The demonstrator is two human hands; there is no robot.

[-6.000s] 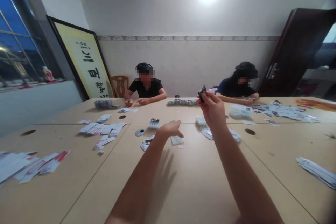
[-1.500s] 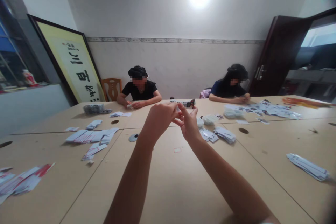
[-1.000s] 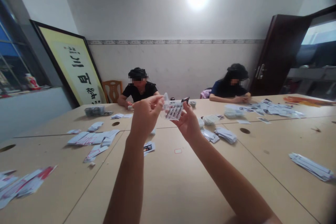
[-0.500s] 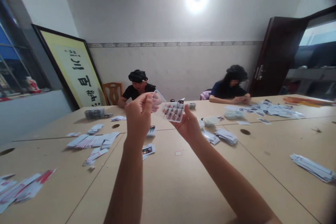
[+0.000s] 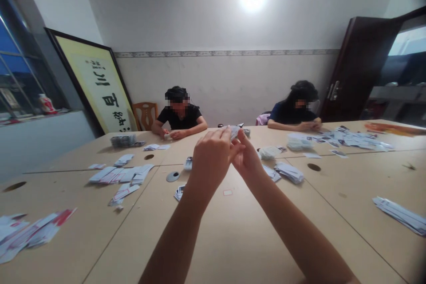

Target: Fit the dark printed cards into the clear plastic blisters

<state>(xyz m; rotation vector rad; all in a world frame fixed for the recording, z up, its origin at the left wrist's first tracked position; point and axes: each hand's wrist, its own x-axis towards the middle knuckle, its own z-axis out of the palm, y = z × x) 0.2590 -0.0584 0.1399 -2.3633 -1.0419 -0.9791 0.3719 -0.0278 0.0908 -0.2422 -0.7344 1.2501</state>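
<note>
Between my two hands, raised above the middle of the table, is a small clear plastic compartment box (image 5: 234, 131). Only a sliver of it shows past my fingers, and its contents are hidden. My left hand (image 5: 213, 153) lies over the box from the left, its back towards me and its fingers pressed together on it. From the right, my right hand (image 5: 249, 157) grips the same box, thumb pointing up. Past my left wrist lie a small stack of cards (image 5: 179, 192) and another small pack (image 5: 188, 163).
White paper cards (image 5: 121, 175) lie at left, more strips (image 5: 36, 235) nearer me. Right of my hands are clear boxes (image 5: 269, 152) and a card stack (image 5: 289, 172). Two people sit opposite, one in a black shirt (image 5: 181, 119). A round grommet cover (image 5: 172, 176) lies on the table.
The box's lid stood open with small items in its compartments; now it appears folded down. My left hand has moved right, over the box and against my right hand.
</note>
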